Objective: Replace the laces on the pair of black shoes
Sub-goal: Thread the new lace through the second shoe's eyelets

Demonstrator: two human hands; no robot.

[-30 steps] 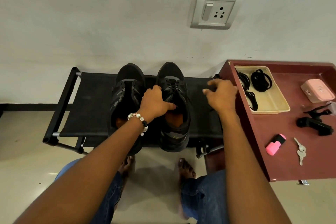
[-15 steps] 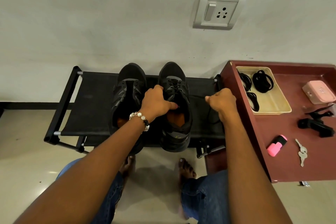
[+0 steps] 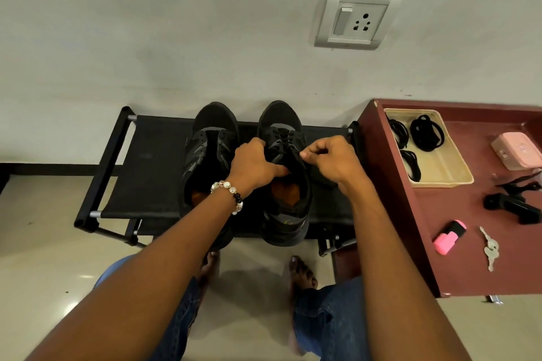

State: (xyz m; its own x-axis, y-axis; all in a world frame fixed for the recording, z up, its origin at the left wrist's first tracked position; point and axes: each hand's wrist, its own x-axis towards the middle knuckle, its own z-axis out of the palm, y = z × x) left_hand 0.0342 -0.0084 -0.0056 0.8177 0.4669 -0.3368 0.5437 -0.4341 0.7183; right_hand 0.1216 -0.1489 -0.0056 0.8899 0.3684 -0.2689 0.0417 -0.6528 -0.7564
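A pink highlighter (image 3: 449, 236) lies beside keys (image 3: 490, 249) on the maroon table (image 3: 481, 278), below a wall socket (image 3: 355, 18).

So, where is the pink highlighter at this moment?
In the head view the pink highlighter lies on the maroon table at the right, near its front edge, just left of the keys and below the beige tray.

Left hand (image 3: 254, 163) grips with curled fingers; right hand (image 3: 331, 159) pinches, fingers curled.
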